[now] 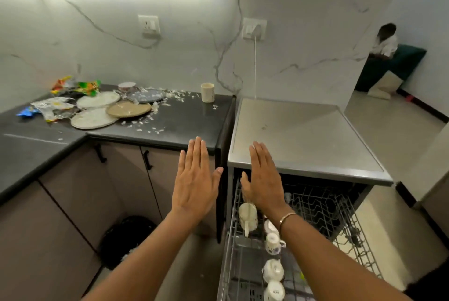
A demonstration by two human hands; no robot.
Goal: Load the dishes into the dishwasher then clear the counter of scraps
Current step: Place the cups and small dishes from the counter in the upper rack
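Head view: L hand (194,179) and R hand (263,179) are raised side by side, fingers straight and close together, thumbs out, holding nothing. R hand is in front of the dishwasher (303,135) front edge; L hand is before the black counter (184,118) edge.

Wire rack (318,208) is pulled out below the R arm, w/ white cups (274,269) in a row along its left side.

Counter, far left:
- pale round plates (93,118)
- dark patterned plate (145,95)
- small bowl (126,86)
- crumpled wrappers (54,106)
- white flaky scraps (145,128), scattered

Beige cup (207,92) stands apart, near the marble-look wall. Dishwasher top is flat brushed steel. Bin (126,240) w/ black liner sits on the floor, under the L arm.
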